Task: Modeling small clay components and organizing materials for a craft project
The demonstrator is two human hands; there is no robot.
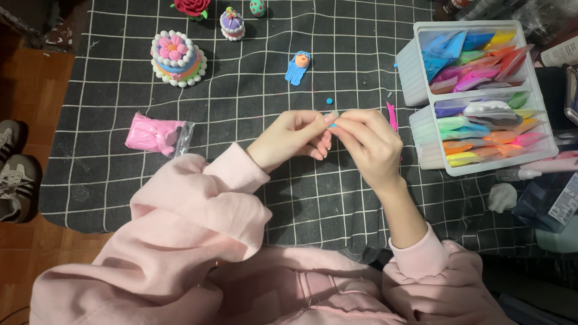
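My left hand [295, 136] and my right hand [368, 141] meet fingertip to fingertip over a black cloth with a white grid [253, 180]. Between the fingertips a tiny blue bit of clay [332, 124] is pinched; most of it is hidden. A small blue clay figure with an orange face [297, 67] lies flat just beyond the hands. A tiny blue clay ball [329, 100] rests on the cloth between the figure and my hands. A thin pink stick tool [392, 117] lies right beside my right hand.
Two clear bins of coloured clay packets [475, 90] stand at the right. A pink clay bag [155, 133] lies left of my hands. A tiered clay cake [176, 58], a small cupcake [232, 24] and a red clay rose [191, 7] sit at the back. Shoes [15, 168] rest on the floor, left.
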